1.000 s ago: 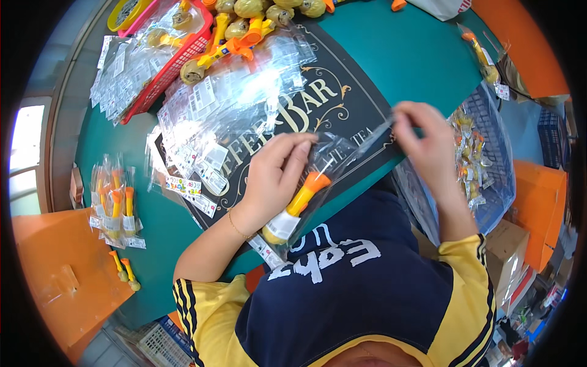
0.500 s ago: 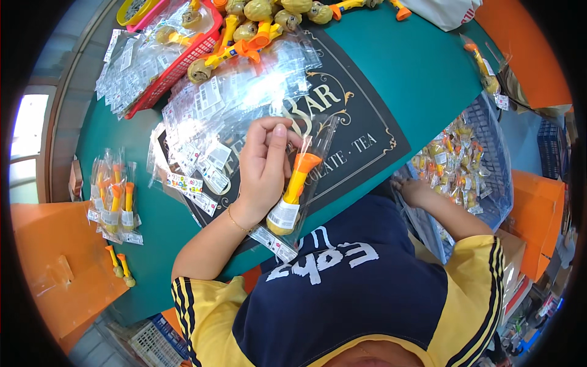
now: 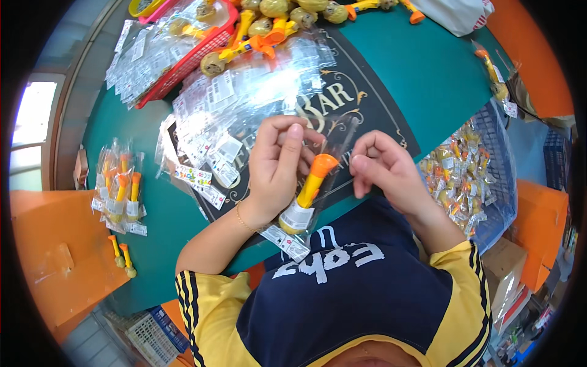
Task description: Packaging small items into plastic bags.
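Note:
A clear plastic bag holds a toy [image 3: 313, 183] with a yellow stem, a flared orange end and a round tan ball at the bottom; a white label sits across it. My left hand [image 3: 275, 162] grips this bagged toy along its left side, thumb up and fingers curled partly behind the bag. My right hand [image 3: 388, 171] hovers just right of the bag, its fingers curled in and thumb near the index finger. Whether anything is between those fingertips is hidden. Flat clear bags [image 3: 238, 104] lie piled beyond my left hand on a black printed mat [image 3: 382, 113].
A red basket [image 3: 189, 64] of flat bags stands at the far left beside loose toys [image 3: 269, 30]. Bagged toys [image 3: 119, 189] lie on the green table [image 3: 422, 55] at left, near two loose ones. A blue crate [image 3: 504, 177] full of bagged toys is at my right.
My right hand has come up from the crate at right to beside the bag. The left hand still holds the bagged toy; the whole view has shifted slightly.

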Action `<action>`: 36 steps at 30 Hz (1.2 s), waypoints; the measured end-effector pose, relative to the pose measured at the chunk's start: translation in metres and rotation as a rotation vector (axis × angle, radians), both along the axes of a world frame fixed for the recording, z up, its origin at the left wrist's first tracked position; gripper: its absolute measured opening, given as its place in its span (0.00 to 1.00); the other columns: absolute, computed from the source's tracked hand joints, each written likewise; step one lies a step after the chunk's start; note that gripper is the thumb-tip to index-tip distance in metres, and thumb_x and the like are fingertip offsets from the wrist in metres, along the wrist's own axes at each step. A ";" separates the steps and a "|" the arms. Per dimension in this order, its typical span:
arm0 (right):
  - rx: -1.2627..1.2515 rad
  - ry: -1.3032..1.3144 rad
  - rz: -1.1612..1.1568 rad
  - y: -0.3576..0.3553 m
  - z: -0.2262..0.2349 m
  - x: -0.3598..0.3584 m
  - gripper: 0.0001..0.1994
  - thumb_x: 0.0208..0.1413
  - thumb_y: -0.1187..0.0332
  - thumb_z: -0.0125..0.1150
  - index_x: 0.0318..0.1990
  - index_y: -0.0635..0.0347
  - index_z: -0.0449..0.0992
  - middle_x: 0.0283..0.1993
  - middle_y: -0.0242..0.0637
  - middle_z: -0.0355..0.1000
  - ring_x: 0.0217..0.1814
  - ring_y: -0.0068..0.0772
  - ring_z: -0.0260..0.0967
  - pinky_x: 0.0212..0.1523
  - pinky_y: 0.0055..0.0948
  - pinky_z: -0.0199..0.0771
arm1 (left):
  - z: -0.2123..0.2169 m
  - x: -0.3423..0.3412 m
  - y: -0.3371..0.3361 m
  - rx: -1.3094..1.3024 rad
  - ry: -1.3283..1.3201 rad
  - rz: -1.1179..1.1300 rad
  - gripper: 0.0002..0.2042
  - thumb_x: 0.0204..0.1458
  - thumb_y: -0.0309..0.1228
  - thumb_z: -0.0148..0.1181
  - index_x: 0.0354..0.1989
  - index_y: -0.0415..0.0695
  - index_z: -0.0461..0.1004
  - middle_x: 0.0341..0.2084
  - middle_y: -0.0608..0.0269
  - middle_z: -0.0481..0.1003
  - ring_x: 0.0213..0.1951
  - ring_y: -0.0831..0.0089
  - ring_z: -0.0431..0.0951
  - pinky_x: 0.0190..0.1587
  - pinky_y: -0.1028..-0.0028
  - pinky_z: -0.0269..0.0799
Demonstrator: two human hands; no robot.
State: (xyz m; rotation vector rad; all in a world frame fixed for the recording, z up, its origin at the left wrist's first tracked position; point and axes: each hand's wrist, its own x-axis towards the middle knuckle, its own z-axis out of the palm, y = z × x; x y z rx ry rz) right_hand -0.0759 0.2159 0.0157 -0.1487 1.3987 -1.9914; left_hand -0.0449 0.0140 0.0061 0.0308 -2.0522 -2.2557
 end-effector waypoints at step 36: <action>-0.204 0.016 -0.204 -0.041 -0.026 0.004 0.06 0.61 0.71 0.55 0.43 0.59 0.68 0.38 0.29 0.68 0.36 0.17 0.66 0.38 0.17 0.66 | 0.000 -0.006 -0.009 0.106 -0.074 0.020 0.07 0.61 0.28 0.54 0.42 0.39 0.71 0.30 0.64 0.76 0.29 0.84 0.74 0.31 0.84 0.69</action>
